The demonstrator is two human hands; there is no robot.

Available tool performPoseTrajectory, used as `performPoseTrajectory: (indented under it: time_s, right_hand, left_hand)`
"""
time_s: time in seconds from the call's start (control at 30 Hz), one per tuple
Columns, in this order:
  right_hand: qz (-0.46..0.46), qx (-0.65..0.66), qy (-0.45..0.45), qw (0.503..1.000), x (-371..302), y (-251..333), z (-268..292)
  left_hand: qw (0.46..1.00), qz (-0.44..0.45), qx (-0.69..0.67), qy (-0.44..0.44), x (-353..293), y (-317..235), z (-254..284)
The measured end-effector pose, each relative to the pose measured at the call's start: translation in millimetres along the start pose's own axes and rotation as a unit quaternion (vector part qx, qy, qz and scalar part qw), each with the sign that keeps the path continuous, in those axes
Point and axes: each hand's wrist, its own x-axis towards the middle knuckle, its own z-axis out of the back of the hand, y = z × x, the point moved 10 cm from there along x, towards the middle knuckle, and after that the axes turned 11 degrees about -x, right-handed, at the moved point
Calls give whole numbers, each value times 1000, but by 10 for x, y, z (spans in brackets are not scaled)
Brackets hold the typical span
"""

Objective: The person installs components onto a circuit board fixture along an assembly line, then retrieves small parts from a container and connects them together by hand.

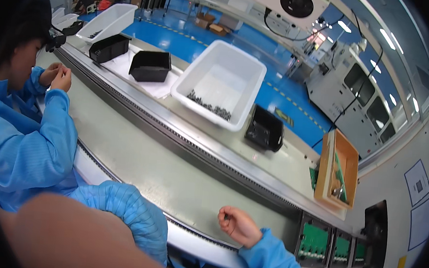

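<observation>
— Where does the work stand on your side?

— The long grey belt (138, 153) in front of me is bare where I sit. Across it, the white tub (207, 66) has only a thin heap of small dark parts (209, 105) at its near wall. On my right, three green boards (314, 240) sit in black frames, and more stand in the wooden box (324, 166). I judge the job is midway, with plenty left.

— And your hands?

— My right hand (238, 226) rests on the belt's near edge, fingers curled into a loose fist, thumb pressed to the forefinger. It may be pinching a tiny dark piece, but that's too small to tell. My left hand (68, 238) is a blur close to the camera, so I can't tell its state.
</observation>
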Motion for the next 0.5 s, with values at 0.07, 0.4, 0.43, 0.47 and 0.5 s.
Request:
performPoseTrajectory:
  time_s: [0.07, 0.4, 0.43, 0.47, 0.5]
  right_hand:
    - [12, 19, -1, 1000, -9, 23, -48]
    - [10, 37, 6, 999, 101, 161, -61]
    - [10, 35, -4, 999, 117, 174, -33]
    - [8, 31, -9, 999, 92, 142, -29]
    - [3, 37, -15, 999, 57, 123, -1]
  left_hand:
    - [1000, 2, 0, -8, -176, -298, -235]
    - [985, 146, 81, 33, -478, 558, -791]
    - [983, 156, 77, 56, -541, 586, -977]
    - [980, 165, 74, 84, -479, 657, -1089]
    - [977, 170, 69, 104, -437, 605, -1221]
